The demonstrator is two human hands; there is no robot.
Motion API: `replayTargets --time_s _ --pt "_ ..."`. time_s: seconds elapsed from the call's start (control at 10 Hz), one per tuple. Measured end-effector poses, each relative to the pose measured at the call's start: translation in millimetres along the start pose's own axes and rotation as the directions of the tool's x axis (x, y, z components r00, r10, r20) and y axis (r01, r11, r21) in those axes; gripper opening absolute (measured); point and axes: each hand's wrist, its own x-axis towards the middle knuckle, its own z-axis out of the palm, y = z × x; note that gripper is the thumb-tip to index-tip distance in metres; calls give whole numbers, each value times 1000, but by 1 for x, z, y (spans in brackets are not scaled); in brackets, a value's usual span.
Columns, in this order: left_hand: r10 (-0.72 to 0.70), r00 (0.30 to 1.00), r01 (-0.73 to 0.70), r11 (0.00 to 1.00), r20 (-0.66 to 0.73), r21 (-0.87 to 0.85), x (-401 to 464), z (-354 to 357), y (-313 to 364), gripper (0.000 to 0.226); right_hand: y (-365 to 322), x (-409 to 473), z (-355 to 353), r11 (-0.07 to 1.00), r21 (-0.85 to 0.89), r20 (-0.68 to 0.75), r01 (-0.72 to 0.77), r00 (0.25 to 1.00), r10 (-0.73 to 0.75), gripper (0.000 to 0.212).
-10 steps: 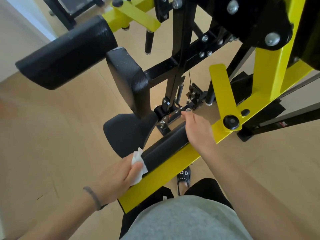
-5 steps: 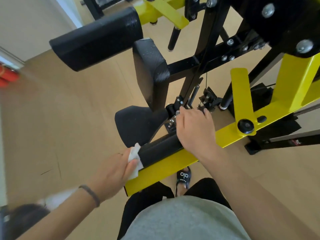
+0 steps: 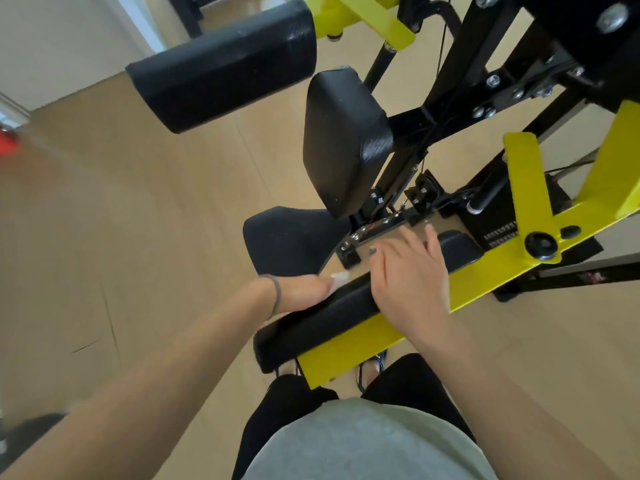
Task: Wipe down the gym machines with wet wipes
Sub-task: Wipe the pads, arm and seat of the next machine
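Observation:
A long black arm pad [image 3: 322,317] lies on the yellow beam [image 3: 485,282] of the gym machine, low in the middle of the view. My left hand [image 3: 298,292] reaches behind the pad's far side and grips a white wet wipe [image 3: 339,278]; only a corner of the wipe shows past the fingers. Across the top of the same pad lies my right hand [image 3: 408,275], fingers spread and fairly straight, holding nothing.
A black seat [image 3: 294,244] and an upright back pad [image 3: 346,140] stand just beyond the hands. A big black roller pad [image 3: 221,67] hangs at upper left. The black frame [image 3: 460,74] with bolts rises at right. Wooden floor [image 3: 121,220] lies to the left.
My left hand with the wipe has slid from the pad's near end up along its far side. My right hand has shifted from the metal bracket onto the pad's top. The view moved nearer.

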Motion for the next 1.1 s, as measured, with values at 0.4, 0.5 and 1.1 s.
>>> replayTargets --time_s 0.4,0.5,1.1 --pt "-229 910 397 722 345 -567 -54 -19 -74 22 -34 5 15 916 44 -151 -398 904 400 53" --pt "-238 912 407 614 333 -676 -68 -11 -68 23 -38 6 16 900 79 -183 -430 881 437 50" --pt "45 979 -34 998 200 -59 -56 -4 33 43 -39 7 24 882 145 -246 -448 848 470 53"
